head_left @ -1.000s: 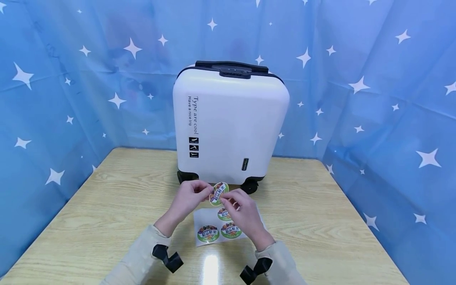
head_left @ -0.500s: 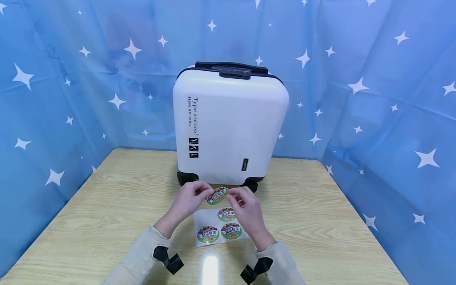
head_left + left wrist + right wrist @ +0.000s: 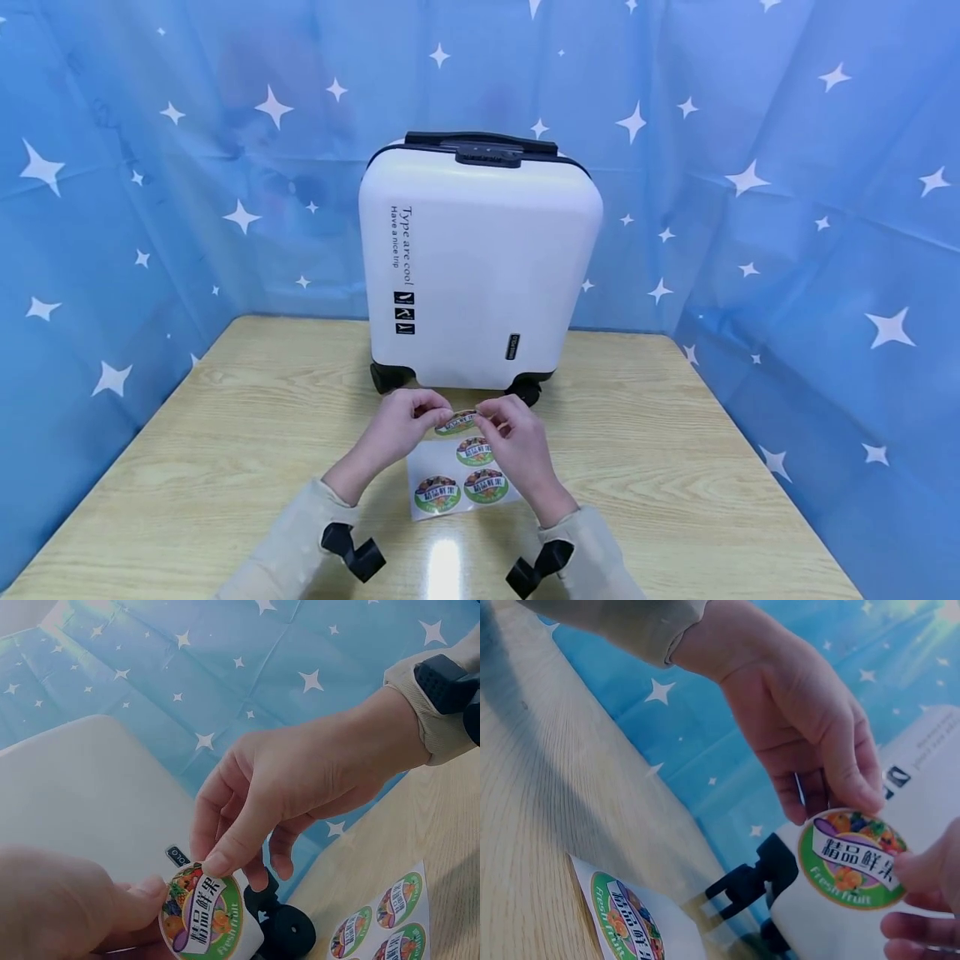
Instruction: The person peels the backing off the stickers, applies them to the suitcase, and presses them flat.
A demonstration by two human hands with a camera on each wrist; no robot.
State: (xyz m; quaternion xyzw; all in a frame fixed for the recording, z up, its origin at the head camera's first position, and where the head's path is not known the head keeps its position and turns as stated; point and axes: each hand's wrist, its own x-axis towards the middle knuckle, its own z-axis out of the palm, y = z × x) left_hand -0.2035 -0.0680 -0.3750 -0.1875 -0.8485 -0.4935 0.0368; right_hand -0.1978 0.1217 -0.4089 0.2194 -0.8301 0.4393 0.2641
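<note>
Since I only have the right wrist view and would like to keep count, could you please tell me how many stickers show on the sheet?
Observer: Three stickers show on the sheet in the head view, though the right hand hides part of it.
Operator: Thank you. The held sticker overlaps the suitcase in my picture; is it on the front?
Observer: No, the head view shows it below the bottom edge of the suitcase, not on the front.
Operator: And may I ask what is on top of the suitcase?
Observer: A black handle runs along its top edge.
</note>
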